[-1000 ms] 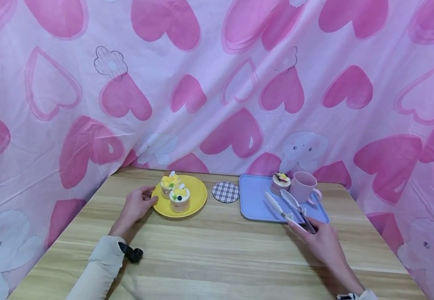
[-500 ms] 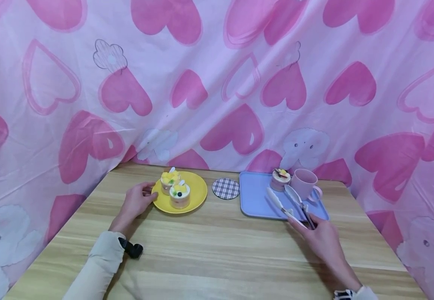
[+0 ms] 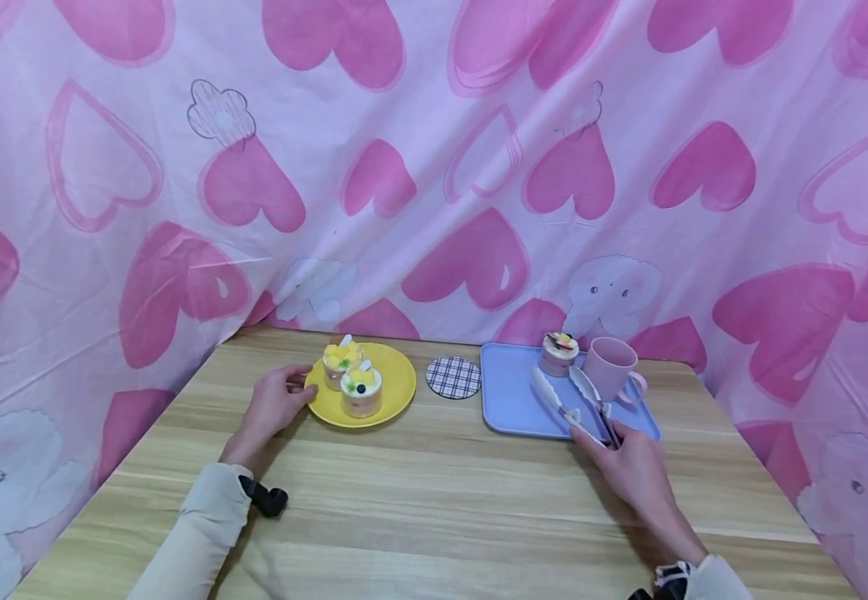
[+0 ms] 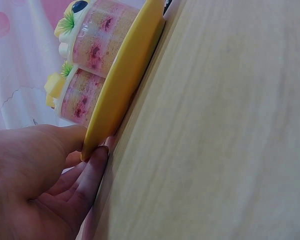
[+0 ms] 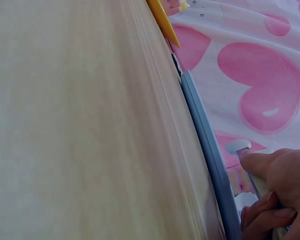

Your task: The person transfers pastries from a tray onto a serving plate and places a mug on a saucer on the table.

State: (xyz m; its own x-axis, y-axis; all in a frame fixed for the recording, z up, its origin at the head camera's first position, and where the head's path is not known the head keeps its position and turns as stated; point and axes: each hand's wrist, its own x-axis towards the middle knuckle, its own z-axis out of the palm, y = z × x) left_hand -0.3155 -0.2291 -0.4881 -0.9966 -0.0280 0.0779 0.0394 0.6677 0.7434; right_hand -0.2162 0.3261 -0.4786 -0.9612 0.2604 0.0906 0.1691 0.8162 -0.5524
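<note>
My left hand (image 3: 276, 408) pinches the left rim of a yellow plate (image 3: 396, 392), thumb on top and fingers beneath in the left wrist view. Two clear dessert cups stand on that plate: one (image 3: 362, 402) topped with a dark berry, the other (image 3: 334, 379) with yellow fruit cubes. My right hand (image 3: 632, 471) holds a pair of tongs (image 3: 549, 390) with pale tips, spread apart over a blue tray (image 3: 504, 408). Just beyond the tips, a third dessert cup (image 3: 557, 360) stands on the tray. Whether the tips touch it, I cannot tell.
A pink mug (image 3: 609, 371) stands on the tray's right side, close to the third cup and the tongs. Between plate and tray lies a round checked coaster (image 3: 453, 377). Behind the wooden table (image 3: 434, 517) hangs a pink heart-print cloth (image 3: 434, 167).
My right hand and the tongs have moved slightly forward and to the left, nearer the cup on the tray. My left hand stays on the plate's rim. The head view has tilted a little.
</note>
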